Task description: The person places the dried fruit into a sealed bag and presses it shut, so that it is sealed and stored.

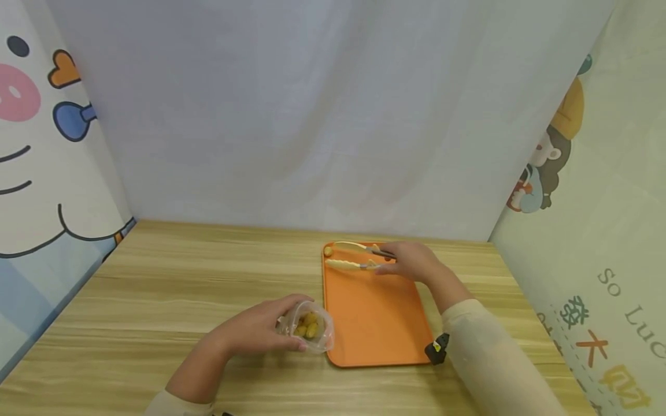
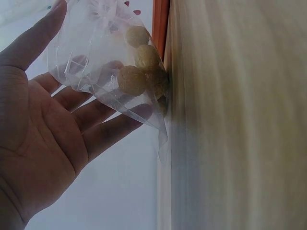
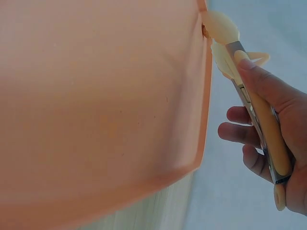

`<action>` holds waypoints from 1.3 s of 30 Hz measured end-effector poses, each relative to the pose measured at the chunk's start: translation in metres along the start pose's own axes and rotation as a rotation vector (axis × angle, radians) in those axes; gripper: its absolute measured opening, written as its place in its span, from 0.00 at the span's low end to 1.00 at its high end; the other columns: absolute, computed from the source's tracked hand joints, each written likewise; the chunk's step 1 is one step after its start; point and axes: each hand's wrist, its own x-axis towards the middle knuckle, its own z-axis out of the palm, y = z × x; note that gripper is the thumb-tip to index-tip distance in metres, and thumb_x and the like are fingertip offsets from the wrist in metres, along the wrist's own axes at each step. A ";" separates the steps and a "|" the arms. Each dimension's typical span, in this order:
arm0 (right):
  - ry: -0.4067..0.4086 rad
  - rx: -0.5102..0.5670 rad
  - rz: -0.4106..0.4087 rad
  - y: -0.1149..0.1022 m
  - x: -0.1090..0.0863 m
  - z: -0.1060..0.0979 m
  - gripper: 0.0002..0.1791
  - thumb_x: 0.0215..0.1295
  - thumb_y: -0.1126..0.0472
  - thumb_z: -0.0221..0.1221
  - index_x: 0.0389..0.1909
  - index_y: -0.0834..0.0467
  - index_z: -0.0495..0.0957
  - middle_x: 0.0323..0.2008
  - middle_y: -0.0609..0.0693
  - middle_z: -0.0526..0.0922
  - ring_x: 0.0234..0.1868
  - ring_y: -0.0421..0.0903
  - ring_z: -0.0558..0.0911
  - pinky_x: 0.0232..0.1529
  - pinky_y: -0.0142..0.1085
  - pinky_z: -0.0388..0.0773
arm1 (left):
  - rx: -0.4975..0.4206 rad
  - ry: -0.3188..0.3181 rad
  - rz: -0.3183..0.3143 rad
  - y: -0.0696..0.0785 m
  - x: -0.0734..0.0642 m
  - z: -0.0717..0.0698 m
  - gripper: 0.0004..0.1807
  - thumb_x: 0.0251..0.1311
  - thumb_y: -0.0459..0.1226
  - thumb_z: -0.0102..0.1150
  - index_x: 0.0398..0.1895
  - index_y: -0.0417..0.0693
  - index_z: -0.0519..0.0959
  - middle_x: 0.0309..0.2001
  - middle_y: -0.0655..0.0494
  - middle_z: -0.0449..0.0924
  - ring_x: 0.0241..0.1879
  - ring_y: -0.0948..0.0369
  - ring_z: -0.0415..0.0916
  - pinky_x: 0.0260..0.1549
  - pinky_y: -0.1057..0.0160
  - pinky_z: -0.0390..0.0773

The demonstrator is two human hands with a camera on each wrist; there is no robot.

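Note:
My left hand (image 1: 260, 326) holds a clear plastic bag (image 1: 329, 329) by its side, the thumb near the rim and the fingers behind the film. Several round tan-brown balls (image 2: 132, 80) lie low in the bag, which stands at the left edge of an orange tray (image 1: 377, 320). My right hand (image 1: 416, 263) grips a pair of tongs (image 1: 347, 265) with cream tips and metal arms. The tips are spread apart over the tray's far end. A single tan ball (image 1: 328, 251) sits in the tray's far left corner, just beyond the tips.
A wood-grain table (image 1: 208, 266) lies under everything. Behind it hangs a plain pale curtain (image 1: 291, 127), with printed cloths at the left and right sides. A small black object (image 1: 437, 349) is by the right sleeve, overlapping the tray's near right corner in the head view.

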 end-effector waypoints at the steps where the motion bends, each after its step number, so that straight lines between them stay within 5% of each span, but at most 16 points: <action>1: 0.001 -0.004 0.000 -0.001 0.000 0.000 0.23 0.59 0.37 0.64 0.42 0.51 0.78 0.43 0.50 0.84 0.42 0.49 0.83 0.39 0.46 0.78 | 0.003 0.001 0.000 0.000 0.000 0.000 0.40 0.49 0.63 0.68 0.67 0.76 0.63 0.56 0.64 0.77 0.52 0.64 0.73 0.54 0.50 0.72; 6: -0.015 -0.022 0.016 -0.006 0.003 0.000 0.24 0.60 0.37 0.63 0.44 0.53 0.79 0.42 0.50 0.84 0.40 0.49 0.82 0.38 0.46 0.77 | 0.008 0.002 0.001 0.000 -0.002 0.000 0.40 0.49 0.62 0.68 0.67 0.77 0.63 0.56 0.63 0.77 0.52 0.63 0.74 0.54 0.50 0.72; 13: -0.033 -0.034 0.040 -0.010 0.004 -0.001 0.35 0.62 0.38 0.61 0.65 0.55 0.73 0.49 0.52 0.85 0.49 0.52 0.83 0.50 0.50 0.78 | -0.003 -0.007 0.005 0.000 -0.004 0.001 0.41 0.50 0.62 0.68 0.68 0.75 0.63 0.56 0.64 0.77 0.52 0.63 0.73 0.55 0.50 0.72; 25: -0.045 -0.051 0.058 -0.014 0.003 -0.004 0.36 0.64 0.38 0.60 0.68 0.53 0.70 0.58 0.53 0.81 0.56 0.54 0.80 0.54 0.53 0.76 | 0.001 -0.008 0.002 -0.001 -0.006 0.001 0.42 0.49 0.64 0.67 0.68 0.77 0.62 0.56 0.65 0.76 0.52 0.64 0.73 0.55 0.50 0.72; 39: 0.000 -0.066 0.040 -0.015 0.000 -0.002 0.34 0.64 0.40 0.60 0.66 0.54 0.72 0.58 0.53 0.81 0.56 0.56 0.80 0.54 0.53 0.76 | 0.015 -0.015 0.026 0.001 -0.009 -0.002 0.44 0.50 0.63 0.67 0.70 0.65 0.64 0.55 0.64 0.77 0.51 0.64 0.73 0.54 0.52 0.73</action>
